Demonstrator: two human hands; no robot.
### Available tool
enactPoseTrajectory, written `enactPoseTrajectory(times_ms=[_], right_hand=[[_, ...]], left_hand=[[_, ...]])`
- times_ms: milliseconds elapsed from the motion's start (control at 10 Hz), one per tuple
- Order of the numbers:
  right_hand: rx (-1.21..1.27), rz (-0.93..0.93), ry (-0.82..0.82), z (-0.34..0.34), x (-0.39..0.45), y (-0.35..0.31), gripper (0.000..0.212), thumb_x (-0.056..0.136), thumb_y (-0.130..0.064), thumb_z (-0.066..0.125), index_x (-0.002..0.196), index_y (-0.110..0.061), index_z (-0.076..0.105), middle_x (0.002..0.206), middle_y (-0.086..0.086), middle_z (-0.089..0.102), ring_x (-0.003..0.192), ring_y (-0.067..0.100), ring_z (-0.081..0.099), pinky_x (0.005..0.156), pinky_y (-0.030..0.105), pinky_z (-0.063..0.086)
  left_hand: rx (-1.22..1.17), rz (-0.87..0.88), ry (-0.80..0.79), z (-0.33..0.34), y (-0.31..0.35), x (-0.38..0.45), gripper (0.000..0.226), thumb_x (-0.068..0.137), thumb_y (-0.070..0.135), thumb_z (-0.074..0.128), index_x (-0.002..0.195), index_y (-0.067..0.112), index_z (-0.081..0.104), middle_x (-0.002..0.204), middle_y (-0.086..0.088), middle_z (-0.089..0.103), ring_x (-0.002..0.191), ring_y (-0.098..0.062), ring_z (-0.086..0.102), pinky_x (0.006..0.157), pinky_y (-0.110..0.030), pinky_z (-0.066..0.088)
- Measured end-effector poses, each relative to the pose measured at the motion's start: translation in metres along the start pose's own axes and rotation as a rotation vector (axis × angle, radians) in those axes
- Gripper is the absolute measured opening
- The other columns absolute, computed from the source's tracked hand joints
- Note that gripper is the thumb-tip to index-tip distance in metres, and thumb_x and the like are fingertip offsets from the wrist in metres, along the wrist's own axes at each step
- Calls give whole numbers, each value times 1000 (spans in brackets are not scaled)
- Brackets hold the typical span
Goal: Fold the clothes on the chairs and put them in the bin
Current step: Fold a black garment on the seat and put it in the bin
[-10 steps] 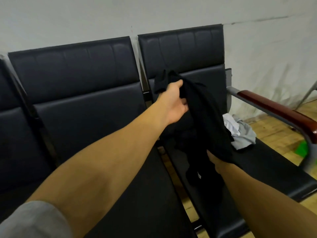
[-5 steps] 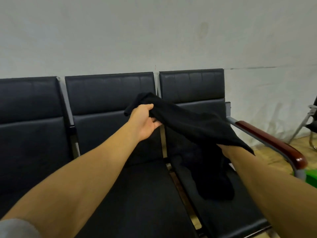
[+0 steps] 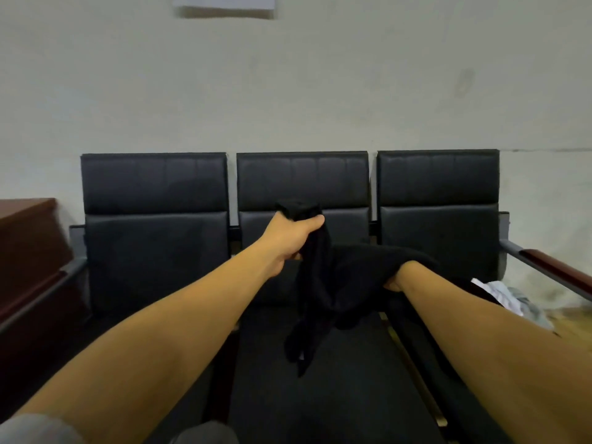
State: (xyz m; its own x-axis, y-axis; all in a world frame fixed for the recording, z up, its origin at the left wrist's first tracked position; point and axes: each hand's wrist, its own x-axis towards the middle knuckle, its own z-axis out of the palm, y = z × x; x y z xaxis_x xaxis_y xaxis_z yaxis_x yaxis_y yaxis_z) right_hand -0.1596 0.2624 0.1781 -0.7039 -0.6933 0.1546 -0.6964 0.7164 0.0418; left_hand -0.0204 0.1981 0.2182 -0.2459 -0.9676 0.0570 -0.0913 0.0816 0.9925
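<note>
Black garment (image 3: 315, 283): held in the air between both hands, above the seat of the middle chair (image 3: 302, 184). One bunched end sticks up out of the top of the left hand (image 3: 290, 240); from there the fabric drops below that hand in a long twisted hang, its lowest tip ending over the middle seat, nearer the person than either hand. A second span of the fabric runs sideways from the left hand to the right hand (image 3: 395, 282) and drapes over it.

Left hand: fingers and thumb curled tight round the bunched end, thumb on top, arm stretched forward. It sits higher and farther forward than the right hand.

Right hand: mostly covered by the cloth; only the wrist and the heel of the hand show. The garment wraps over it, but the fingers are hidden, so its grip cannot be told.

Beyond the hands: three black padded chairs in a row against a pale wall (image 3: 320, 91), the left chair (image 3: 155, 187) outboard of the left hand, the right chair (image 3: 437, 184) behind the right hand. To the right of the right forearm, a pale grey-white garment (image 3: 512, 302) lies crumpled on the right chair's seat, just below a red-brown armrest (image 3: 557, 274). Far left of the left arm stands a red-brown wooden cabinet (image 3: 28, 232).
</note>
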Motion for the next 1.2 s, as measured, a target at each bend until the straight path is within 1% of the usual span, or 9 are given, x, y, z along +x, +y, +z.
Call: enactPoseTrajectory(times_ms=[100,200,300,400,500,600,800,1000,1200], right_hand=[[-274,-198,-121,-15,-6,-14,37,96,11,43,133,15,46,137,29,51,132,43,47,112,59,32],[-178,-336,-333,19,2,-32,41,101,-1,42,141,8,46,131,26,54,111,40,58,97,59,46],[840,-209,-677,17,12,-34,38,106,-2,35,141,6,46,134,20,54,87,21,59,76,35,54],[630,-273,-634,34,-6,-19,33,101,1,42,131,12,48,131,22,55,110,29,57,101,42,48],[1127,-209,-761,22,1,-22,37,108,-5,34,141,5,46,103,6,60,90,18,62,72,30,55],[1526,-100,-915,27,9,-5,26,105,-3,40,126,0,53,99,11,59,85,24,60,70,36,53],[1935,93,-967,27,-1,-12,9,99,-1,48,103,-2,56,126,25,48,118,43,50,102,54,45],[1884,-185,-1063,34,-9,-5,19,100,2,47,109,-6,61,126,19,58,107,36,60,95,52,51],[1611,-356,-1179,27,-8,-4,25,103,-20,51,122,-14,66,124,9,71,114,27,68,93,42,55]], left_hand=[[-61,-37,-8,-16,-1,-8,22,99,22,66,120,13,64,111,-8,74,96,-23,72,76,-42,63],[-99,-78,-31,-21,2,-19,18,102,17,58,118,9,61,113,-14,72,102,-32,71,82,-48,62],[-82,-92,-29,-23,1,-23,7,103,13,51,105,11,58,108,-15,70,102,-35,70,84,-49,60],[-52,-81,-29,-24,-1,-25,11,103,14,54,111,11,60,110,-12,71,99,-28,70,75,-44,62],[-53,-60,15,-25,-7,-23,7,102,18,60,106,12,61,106,-8,72,94,-23,71,66,-36,60],[-74,-56,64,-26,-10,-21,20,98,20,67,112,8,60,107,-10,72,93,-23,71,63,-35,60],[-75,-70,204,-30,-19,-16,45,93,25,74,124,3,51,99,-14,65,47,-12,54,42,-25,46],[-177,-110,236,-40,-28,-9,69,96,28,70,150,3,35,107,-14,65,47,-12,57,46,-25,50],[-158,-153,215,-50,-26,-12,16,105,12,44,118,7,51,92,-12,62,58,-20,58,44,-27,50]])
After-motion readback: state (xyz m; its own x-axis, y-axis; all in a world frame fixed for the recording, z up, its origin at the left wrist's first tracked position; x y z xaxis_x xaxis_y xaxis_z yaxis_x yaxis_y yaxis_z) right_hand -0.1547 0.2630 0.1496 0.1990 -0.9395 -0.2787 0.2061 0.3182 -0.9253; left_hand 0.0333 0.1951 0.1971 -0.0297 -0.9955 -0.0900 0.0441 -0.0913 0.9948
